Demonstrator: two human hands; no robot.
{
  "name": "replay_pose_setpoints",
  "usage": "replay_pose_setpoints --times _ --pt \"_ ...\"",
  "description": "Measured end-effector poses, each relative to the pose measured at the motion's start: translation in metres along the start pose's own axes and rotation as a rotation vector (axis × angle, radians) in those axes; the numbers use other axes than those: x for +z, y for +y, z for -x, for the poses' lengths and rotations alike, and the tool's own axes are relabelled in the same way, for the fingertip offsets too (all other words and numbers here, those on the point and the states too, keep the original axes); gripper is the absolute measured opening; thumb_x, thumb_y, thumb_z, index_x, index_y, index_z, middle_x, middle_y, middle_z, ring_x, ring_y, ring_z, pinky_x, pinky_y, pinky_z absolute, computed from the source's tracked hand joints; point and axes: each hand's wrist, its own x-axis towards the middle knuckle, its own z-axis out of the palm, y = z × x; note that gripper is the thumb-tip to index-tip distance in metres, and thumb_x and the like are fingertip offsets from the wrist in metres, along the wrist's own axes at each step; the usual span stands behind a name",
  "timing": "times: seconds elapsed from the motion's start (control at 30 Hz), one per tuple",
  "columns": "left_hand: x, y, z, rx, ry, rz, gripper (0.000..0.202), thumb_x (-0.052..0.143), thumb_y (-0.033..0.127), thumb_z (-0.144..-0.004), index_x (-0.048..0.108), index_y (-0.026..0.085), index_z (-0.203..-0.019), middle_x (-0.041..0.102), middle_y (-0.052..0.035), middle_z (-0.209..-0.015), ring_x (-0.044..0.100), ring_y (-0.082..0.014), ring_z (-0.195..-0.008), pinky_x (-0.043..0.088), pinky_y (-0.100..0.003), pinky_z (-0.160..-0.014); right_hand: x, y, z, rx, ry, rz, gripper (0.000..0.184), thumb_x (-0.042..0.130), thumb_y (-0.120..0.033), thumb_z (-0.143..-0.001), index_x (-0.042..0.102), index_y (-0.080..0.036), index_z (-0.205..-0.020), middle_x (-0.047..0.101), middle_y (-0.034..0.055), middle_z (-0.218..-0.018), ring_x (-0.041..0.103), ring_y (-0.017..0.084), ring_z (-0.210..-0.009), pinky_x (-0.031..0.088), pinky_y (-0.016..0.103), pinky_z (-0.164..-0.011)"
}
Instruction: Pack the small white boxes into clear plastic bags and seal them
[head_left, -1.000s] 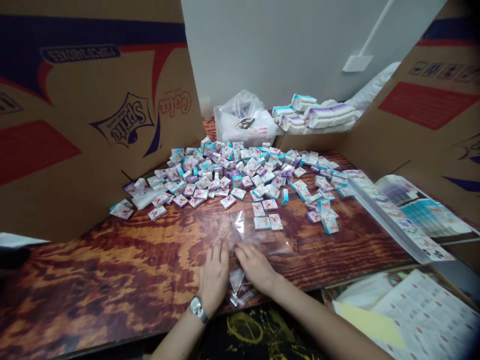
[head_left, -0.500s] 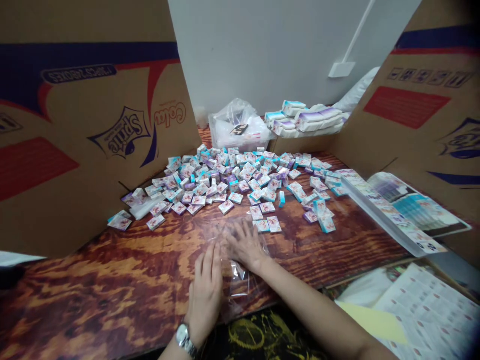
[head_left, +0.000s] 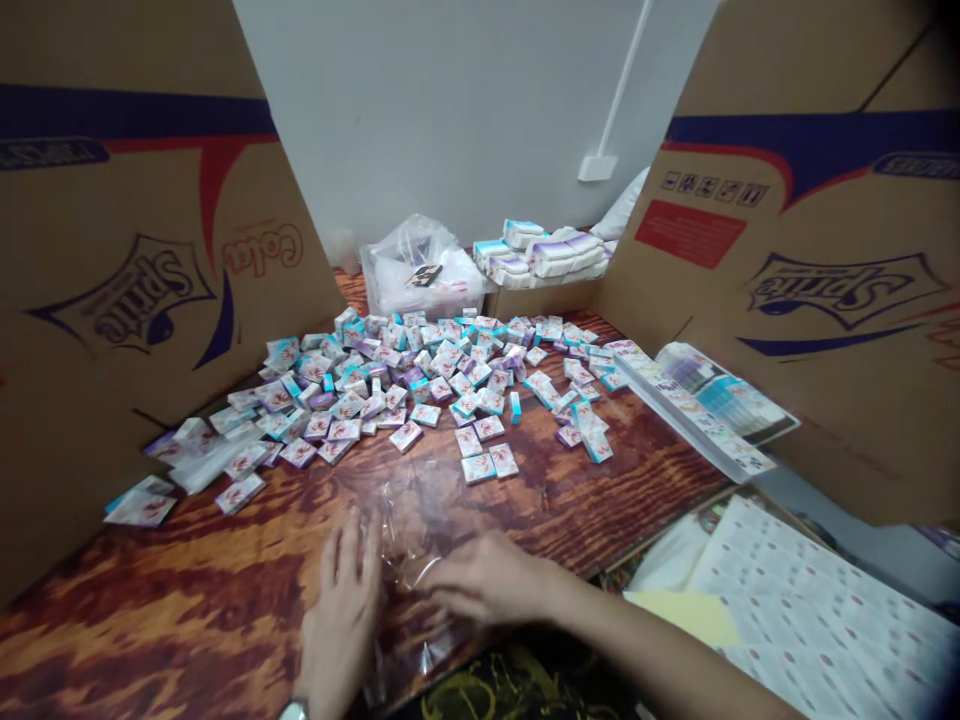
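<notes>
I'm watching a crumpled clear plastic bag [head_left: 409, 540] lying flat on the wood-grain bench [head_left: 150, 610], just below a scattered heap of small white-and-teal packets [head_left: 390, 390]. Behind the heap, a translucent plastic bag [head_left: 412, 270] is bulging with white contents, and a brown cardboard box [head_left: 540, 298] is carrying stacked white-and-purple packs [head_left: 540, 255]. My left hand [head_left: 341, 615] is resting open beside the bag, while my right hand [head_left: 487, 578] is lying across its film, and I cannot tell whether that grip is pinching it.
</notes>
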Motion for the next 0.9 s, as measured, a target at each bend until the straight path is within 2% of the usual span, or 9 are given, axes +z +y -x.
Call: replay_pose_setpoints --times 0.1,0.13,0.2,0.3,0.37,0.5,0.63,0.77,0.9 --pt "-0.001 0.002 0.001 0.018 -0.036 -0.037 0.072 0.040 -0.008 -0.073 0.037 0.022 -0.138 0.028 -0.0101 -0.149 0.032 -0.0303 -0.132 0.052 -0.013 -0.046 -0.016 0.046 0.018 0.423 0.174 -0.015 0.027 0.039 -0.029 -0.095 0.060 -0.024 -0.110 0.067 0.0032 -0.092 0.062 0.014 -0.081 0.047 0.023 -0.073" --pt "-0.001 0.004 0.002 0.022 -0.042 -0.044 0.072 0.040 -0.008 -0.073 0.038 0.023 -0.137 0.029 -0.0096 -0.149 0.032 -0.0301 -0.132 0.051 -0.013 -0.046 -0.017 0.063 0.020 0.590 0.187 0.061 0.029 0.042 -0.030 -0.094 0.057 -0.023 -0.117 0.064 0.0070 -0.098 0.062 0.017 -0.084 0.048 0.026 -0.072" --pt "-0.001 0.005 0.004 0.022 -0.053 -0.045 0.072 0.040 -0.008 -0.073 0.038 0.025 -0.137 0.029 -0.0091 -0.149 0.031 -0.0300 -0.132 0.051 -0.013 -0.046 -0.011 0.093 0.020 0.755 0.100 0.181 0.040 0.051 -0.038 -0.089 0.051 -0.026 -0.127 0.059 0.0112 -0.106 0.059 0.023 -0.091 0.048 0.030 -0.069" --pt "-0.002 0.003 0.008 -0.010 -0.070 -0.031 0.071 0.042 -0.005 -0.074 0.036 0.026 -0.138 0.028 -0.0088 -0.149 0.031 -0.0300 -0.132 0.052 -0.014 -0.048 -0.002 0.120 0.022 0.686 -0.050 0.210 0.046 0.057 -0.042 -0.084 0.050 -0.032 -0.128 0.057 0.0100 -0.108 0.054 0.025 -0.100 0.048 0.032 -0.073" --pt "-0.002 -0.001 0.009 -0.039 -0.079 -0.020 0.071 0.044 -0.001 -0.076 0.032 0.027 -0.140 0.027 -0.0090 -0.150 0.030 -0.0298 -0.132 0.054 -0.016 -0.051 -0.002 0.129 0.025 0.593 -0.069 0.183 0.046 0.055 -0.030 -0.085 0.048 -0.028 -0.130 0.057 0.0096 -0.108 0.052 0.023 -0.101 0.046 0.034 -0.083" --pt "-0.005 -0.005 0.010 -0.068 -0.151 -0.014 0.072 0.045 0.002 -0.077 0.026 0.027 -0.142 0.023 -0.0099 -0.151 0.028 -0.0286 -0.134 0.054 -0.015 -0.056 -0.012 0.134 0.022 0.333 -0.011 0.091 0.061 0.049 -0.010 -0.079 0.038 -0.019 -0.138 0.051 0.0119 -0.122 0.045 0.022 -0.110 0.039 0.038 -0.095" --pt "-0.005 -0.001 0.008 -0.072 -0.207 -0.023 0.069 0.046 0.002 -0.078 0.030 0.025 -0.141 0.024 -0.0110 -0.150 0.026 -0.0284 -0.134 0.053 -0.013 -0.058 -0.012 0.129 0.007 0.066 -0.171 0.084 0.059 0.050 -0.011 -0.077 0.042 -0.024 -0.135 0.047 0.0088 -0.129 0.039 0.023 -0.116 0.038 0.037 -0.095" --pt "-0.005 0.000 0.008 -0.080 -0.217 -0.006 0.069 0.045 0.002 -0.078 0.030 0.027 -0.140 0.025 -0.0095 -0.150 0.027 -0.0272 -0.134 0.052 -0.012 -0.056 -0.008 0.119 0.008 0.133 -0.242 0.167 0.041 0.048 -0.024 -0.086 0.049 -0.024 -0.127 0.051 0.0095 -0.119 0.046 0.023 -0.104 0.041 0.037 -0.089" --pt "-0.004 0.000 0.006 -0.090 -0.230 0.028 0.067 0.044 0.000 -0.078 0.033 0.025 -0.139 0.023 -0.0101 -0.151 0.029 -0.0279 -0.133 0.050 -0.009 -0.055 -0.006 0.110 -0.005 0.373 -0.086 0.128 0.045 0.047 -0.036 -0.088 0.044 -0.025 -0.131 0.050 0.0097 -0.112 0.050 0.021 -0.097 0.043 0.033 -0.083"
